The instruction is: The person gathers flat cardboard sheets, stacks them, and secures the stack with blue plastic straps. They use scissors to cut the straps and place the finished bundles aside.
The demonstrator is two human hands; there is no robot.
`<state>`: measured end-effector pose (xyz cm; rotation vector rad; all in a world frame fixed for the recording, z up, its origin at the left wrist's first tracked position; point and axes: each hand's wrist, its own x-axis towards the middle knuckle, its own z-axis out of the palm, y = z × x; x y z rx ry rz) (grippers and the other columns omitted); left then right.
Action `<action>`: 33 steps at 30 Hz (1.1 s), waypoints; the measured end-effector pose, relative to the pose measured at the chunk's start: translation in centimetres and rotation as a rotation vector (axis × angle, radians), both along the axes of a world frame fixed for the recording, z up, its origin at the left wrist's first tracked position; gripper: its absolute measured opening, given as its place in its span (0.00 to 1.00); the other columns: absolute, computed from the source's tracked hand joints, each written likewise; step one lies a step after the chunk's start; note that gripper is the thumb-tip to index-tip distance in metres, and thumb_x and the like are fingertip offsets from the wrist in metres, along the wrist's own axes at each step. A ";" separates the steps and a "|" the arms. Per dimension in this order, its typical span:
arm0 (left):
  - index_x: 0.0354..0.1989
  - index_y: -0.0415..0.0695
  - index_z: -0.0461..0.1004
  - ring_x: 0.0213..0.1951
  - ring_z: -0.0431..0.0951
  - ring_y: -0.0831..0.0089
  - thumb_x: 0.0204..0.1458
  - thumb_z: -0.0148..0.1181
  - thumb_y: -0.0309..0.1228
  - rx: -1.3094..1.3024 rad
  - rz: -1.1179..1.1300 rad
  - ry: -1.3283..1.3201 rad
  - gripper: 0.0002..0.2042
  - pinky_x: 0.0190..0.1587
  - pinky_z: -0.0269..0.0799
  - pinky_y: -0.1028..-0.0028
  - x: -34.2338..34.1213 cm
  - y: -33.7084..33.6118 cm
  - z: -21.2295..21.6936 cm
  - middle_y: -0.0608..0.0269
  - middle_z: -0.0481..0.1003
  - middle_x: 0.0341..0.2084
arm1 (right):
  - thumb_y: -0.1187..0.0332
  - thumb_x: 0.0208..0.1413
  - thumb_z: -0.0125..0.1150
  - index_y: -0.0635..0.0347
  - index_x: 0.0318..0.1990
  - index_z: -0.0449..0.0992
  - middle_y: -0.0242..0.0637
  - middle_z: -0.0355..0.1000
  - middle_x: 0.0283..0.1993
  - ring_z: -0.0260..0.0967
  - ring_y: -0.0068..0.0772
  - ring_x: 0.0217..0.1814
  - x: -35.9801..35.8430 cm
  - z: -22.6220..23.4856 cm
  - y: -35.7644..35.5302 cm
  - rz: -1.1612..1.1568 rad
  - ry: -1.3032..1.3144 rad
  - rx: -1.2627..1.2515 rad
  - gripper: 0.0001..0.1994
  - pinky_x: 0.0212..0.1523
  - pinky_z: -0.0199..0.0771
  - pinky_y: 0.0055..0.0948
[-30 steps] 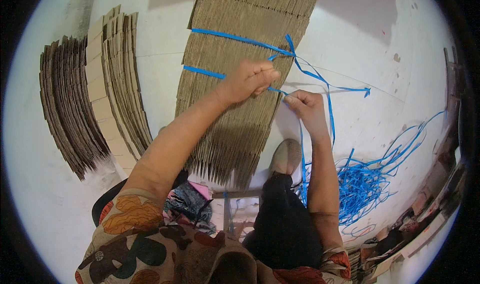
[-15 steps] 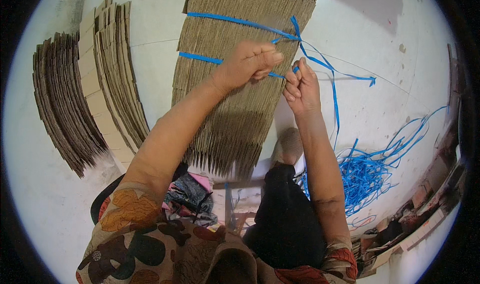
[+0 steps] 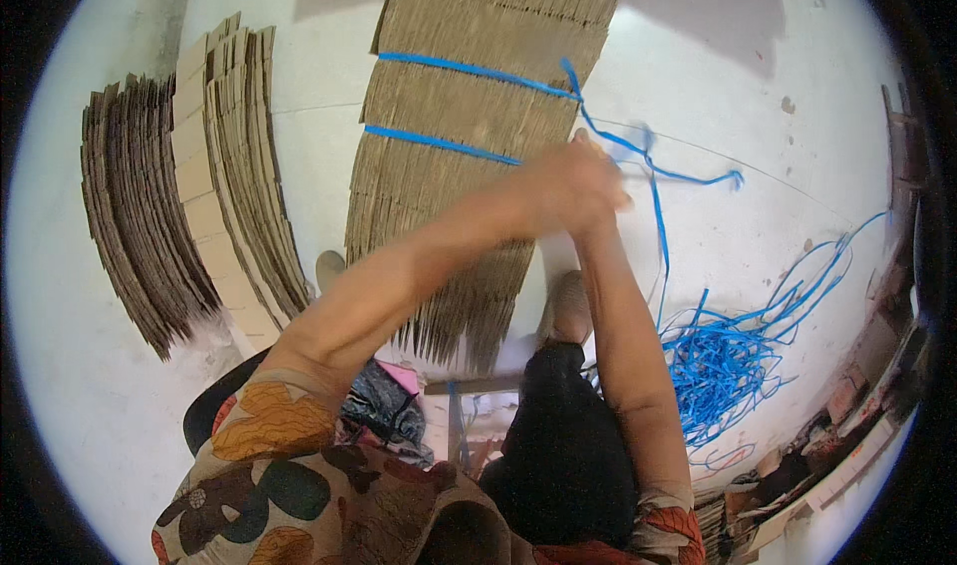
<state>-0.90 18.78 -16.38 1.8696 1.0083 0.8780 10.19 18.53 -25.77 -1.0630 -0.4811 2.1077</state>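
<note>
The left hand (image 3: pixel 554 184) and the right hand (image 3: pixel 606 192) are brought together at the right edge of a long stack of corrugated cardboard pieces (image 3: pixel 477 115), with the left overlapping the right. Both are blurred; fingers seem curled, but whether strap is gripped by either cannot be told. Beneath and left of the hands the stack is spread, and across it a lower blue strap (image 3: pixel 439 144) is run into the left hand. Just above the hands, an upper blue strap (image 3: pixel 469 68) is laid across, gathered at a knot (image 3: pixel 580 100) at the stack's edge, its loose ends trailed to the right. Well to the right and nearer the body, a tangled heap of blue strapping (image 3: pixel 723 378) is left on the floor (image 3: pixel 738 266). Far to the left of the hands, a dark cardboard row (image 3: pixel 140 206) and a paler cardboard row (image 3: pixel 244 156) are seen, with no strap visible on either.

The upper tie appears to be finished; the lower one is judged to be under way, its fastening and any trimming of ends still to be done.

Half a second earlier the hands were held apart, the left over the stack; now they are joined at its edge, and more of the lower strap is exposed.
</note>
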 end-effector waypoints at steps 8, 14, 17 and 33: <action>0.25 0.38 0.74 0.29 0.74 0.51 0.47 0.54 0.37 -0.106 -0.241 0.749 0.12 0.32 0.69 0.60 2.8 5.1 2.3 0.45 0.73 0.24 | 0.81 0.46 0.55 0.64 0.45 0.67 0.38 0.70 0.36 0.69 0.34 0.34 1.2 4.2 -2.2 -0.156 0.240 -0.030 0.16 0.30 0.71 0.31; 0.45 0.39 0.71 0.28 0.74 0.66 0.45 0.56 0.32 0.035 0.114 0.097 0.17 0.33 0.70 0.68 -0.2 5.1 1.7 0.56 0.75 0.30 | 0.78 0.51 0.53 0.69 0.46 0.66 0.40 0.70 0.28 0.68 0.29 0.25 0.8 3.9 -2.0 -0.138 0.145 -0.008 0.14 0.28 0.71 0.26; 0.46 0.41 0.72 0.28 0.70 0.80 0.46 0.57 0.29 -0.322 0.345 0.019 0.16 0.34 0.67 0.77 -5.2 2.7 3.9 0.68 0.73 0.27 | 0.77 0.51 0.54 0.71 0.44 0.68 0.44 0.70 0.28 0.69 0.30 0.25 1.2 4.5 -1.6 -0.137 0.223 -0.021 0.12 0.28 0.73 0.28; 0.38 0.43 0.75 0.28 0.74 0.55 0.42 0.54 0.30 -0.247 0.154 0.365 0.13 0.31 0.69 0.63 -4.5 -0.6 0.1 0.50 0.74 0.23 | 0.82 0.40 0.59 0.69 0.32 0.73 0.38 0.72 0.31 0.70 0.30 0.29 1.6 5.0 -0.9 0.028 -0.188 0.312 0.08 0.33 0.72 0.24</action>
